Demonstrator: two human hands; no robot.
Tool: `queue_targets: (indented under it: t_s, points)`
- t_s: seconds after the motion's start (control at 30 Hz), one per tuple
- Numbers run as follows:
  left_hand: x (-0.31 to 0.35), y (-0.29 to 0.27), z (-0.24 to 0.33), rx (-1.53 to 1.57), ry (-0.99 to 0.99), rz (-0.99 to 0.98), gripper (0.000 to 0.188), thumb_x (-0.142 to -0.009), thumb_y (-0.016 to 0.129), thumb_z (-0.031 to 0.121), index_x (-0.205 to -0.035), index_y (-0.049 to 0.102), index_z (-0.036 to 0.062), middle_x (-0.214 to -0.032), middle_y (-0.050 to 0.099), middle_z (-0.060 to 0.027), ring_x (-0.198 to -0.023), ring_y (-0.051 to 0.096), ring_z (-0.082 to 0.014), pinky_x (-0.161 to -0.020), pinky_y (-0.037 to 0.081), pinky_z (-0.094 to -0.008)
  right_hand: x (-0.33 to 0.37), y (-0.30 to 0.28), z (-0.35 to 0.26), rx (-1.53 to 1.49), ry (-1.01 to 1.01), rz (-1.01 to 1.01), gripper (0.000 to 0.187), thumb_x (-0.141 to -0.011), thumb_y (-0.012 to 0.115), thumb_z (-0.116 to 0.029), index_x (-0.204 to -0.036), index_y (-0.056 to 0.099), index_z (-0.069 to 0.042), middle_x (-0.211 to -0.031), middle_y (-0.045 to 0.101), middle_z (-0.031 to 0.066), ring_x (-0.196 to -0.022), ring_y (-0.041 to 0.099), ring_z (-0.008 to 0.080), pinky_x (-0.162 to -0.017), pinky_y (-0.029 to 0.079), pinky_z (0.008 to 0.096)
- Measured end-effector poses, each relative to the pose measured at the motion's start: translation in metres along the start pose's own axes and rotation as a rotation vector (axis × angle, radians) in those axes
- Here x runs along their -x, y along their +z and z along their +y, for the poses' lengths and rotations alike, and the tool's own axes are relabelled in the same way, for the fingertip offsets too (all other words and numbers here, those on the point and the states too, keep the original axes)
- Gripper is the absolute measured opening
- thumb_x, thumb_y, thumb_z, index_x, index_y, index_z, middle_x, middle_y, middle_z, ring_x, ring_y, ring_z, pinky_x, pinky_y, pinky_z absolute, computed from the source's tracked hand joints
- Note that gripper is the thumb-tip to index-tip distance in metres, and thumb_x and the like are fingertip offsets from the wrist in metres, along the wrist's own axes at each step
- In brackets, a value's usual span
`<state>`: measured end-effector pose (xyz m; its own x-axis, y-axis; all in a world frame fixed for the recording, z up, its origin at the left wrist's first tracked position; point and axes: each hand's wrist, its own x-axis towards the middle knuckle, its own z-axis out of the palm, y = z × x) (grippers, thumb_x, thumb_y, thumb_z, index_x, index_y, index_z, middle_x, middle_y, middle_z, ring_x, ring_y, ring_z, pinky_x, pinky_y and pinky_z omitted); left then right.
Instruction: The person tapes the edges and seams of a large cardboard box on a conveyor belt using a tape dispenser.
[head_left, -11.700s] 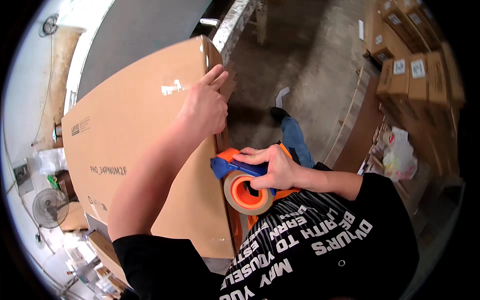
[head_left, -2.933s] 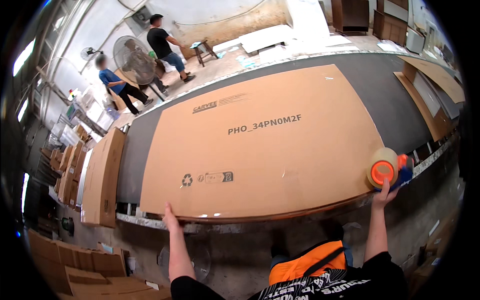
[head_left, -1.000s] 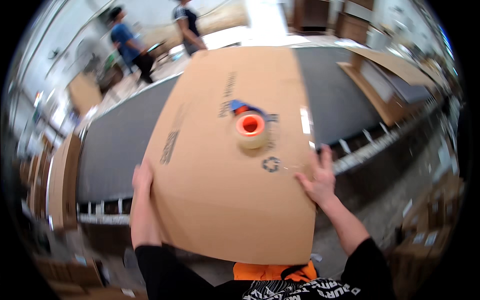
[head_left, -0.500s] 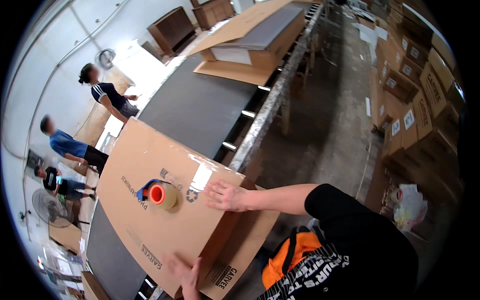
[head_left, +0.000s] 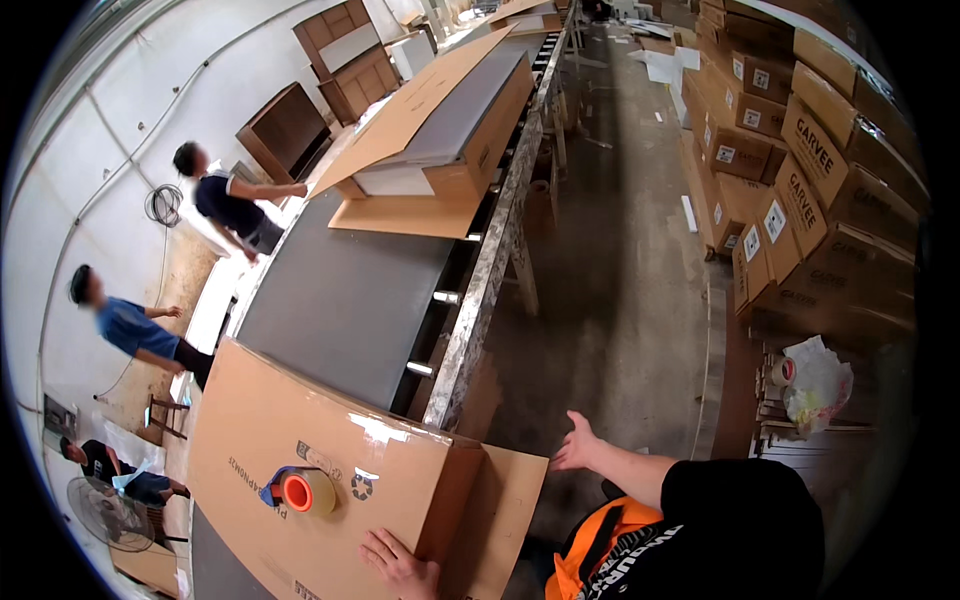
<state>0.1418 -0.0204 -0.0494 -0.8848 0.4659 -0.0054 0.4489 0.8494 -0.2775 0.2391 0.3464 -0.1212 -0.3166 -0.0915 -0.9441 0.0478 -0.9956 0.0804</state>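
Observation:
A large brown cardboard box (head_left: 340, 415) lies on the grey conveyor belt in front of me. My left hand (head_left: 400, 566) rests on its top near the right edge, fingers stretched out, holding nothing. To the right of the box, my right hand (head_left: 577, 443) hangs in the air with its fingers apart, near the tip of an open cardboard flap (head_left: 503, 505). A tape dispenser with a blue frame and an orange-cored roll of tape (head_left: 318, 492) sits on the box top, touched by neither hand.
Farther along the belt (head_left: 335, 275) lies another carton (head_left: 480, 165) with raised flaps and pale panels inside. A worn metal rail (head_left: 482, 270) edges the conveyor. Stacked cartons (head_left: 800, 190) stand at right. Several people are beyond the belt at left, near a fan (head_left: 108, 513).
My right hand has left the box top and moved right, off the box. My left hand now lies on the top. The view has shifted, and a person beyond reaches toward the far carton.

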Motion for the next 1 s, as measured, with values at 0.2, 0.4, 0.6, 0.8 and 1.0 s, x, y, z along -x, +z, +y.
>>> queue_targets:
  t_s: [0.2, 0.4, 0.6, 0.8, 1.0]
  points:
    - [-0.002, -0.006, -0.01, 0.245, 0.017, 0.151, 0.086, -0.073, 0.071, 0.041, -0.139, 0.042, -0.0071, -0.143, 0.04, -0.0325, -0.131, 0.036, -0.0547, -0.112, 0.026, -0.0611, 0.035, 0.102, 0.073, 0.251, -0.157, -0.51, 0.081, -0.075, 0.059, -0.065, -0.111, 0.06, 0.007, -0.112, 0.065, 0.0204, -0.094, 0.063, 0.0338, -0.089, 0.049, 0.0431]
    - [-0.036, -0.047, 0.027, 0.292, 0.142, -0.014, 0.104, -0.073, 0.069, 0.061, -0.145, 0.033, -0.0049, -0.149, 0.027, -0.0362, -0.134, 0.025, -0.0613, -0.112, 0.02, -0.0635, 0.032, 0.164, 0.067, 0.47, -0.061, -0.48, 0.049, -0.076, 0.059, -0.043, -0.109, 0.061, -0.007, -0.112, 0.062, 0.014, -0.099, 0.06, 0.0302, -0.08, 0.049, 0.0494]
    - [-0.054, -0.029, 0.027, 0.114, 0.222, 0.016, 0.103, -0.066, 0.079, 0.047, -0.145, 0.035, -0.0029, -0.146, 0.033, -0.0348, -0.123, 0.041, -0.0612, -0.104, 0.035, -0.0631, 0.027, 0.143, 0.032, 1.294, -0.18, -0.499, 0.03, -0.076, 0.065, -0.019, -0.097, 0.068, 0.001, -0.079, 0.068, 0.0126, -0.064, 0.064, 0.0206, -0.061, 0.054, 0.0342]
    - [-0.058, -0.017, 0.025, 0.192, 0.249, 0.114, 0.103, -0.061, 0.08, 0.046, -0.144, 0.039, 0.0009, -0.147, 0.033, -0.0331, -0.12, 0.043, -0.0622, -0.101, 0.039, -0.0632, 0.075, 0.26, 0.106, 1.468, -1.324, -0.905, 0.046, -0.079, 0.067, -0.013, -0.12, 0.06, 0.007, -0.092, 0.071, 0.0136, -0.081, 0.071, 0.0155, -0.068, 0.055, 0.0263]
    - [-0.055, -0.009, 0.018, 0.226, 0.245, 0.123, 0.103, -0.058, 0.082, 0.045, -0.142, 0.04, 0.0025, -0.147, 0.033, -0.0321, -0.121, 0.042, -0.0615, -0.101, 0.039, -0.063, 0.013, 0.368, 0.271, 2.308, -1.952, -0.7, 0.044, -0.073, 0.065, -0.024, -0.111, 0.065, -0.001, -0.111, 0.067, 0.0165, -0.098, 0.066, 0.0347, -0.086, 0.054, 0.0426]
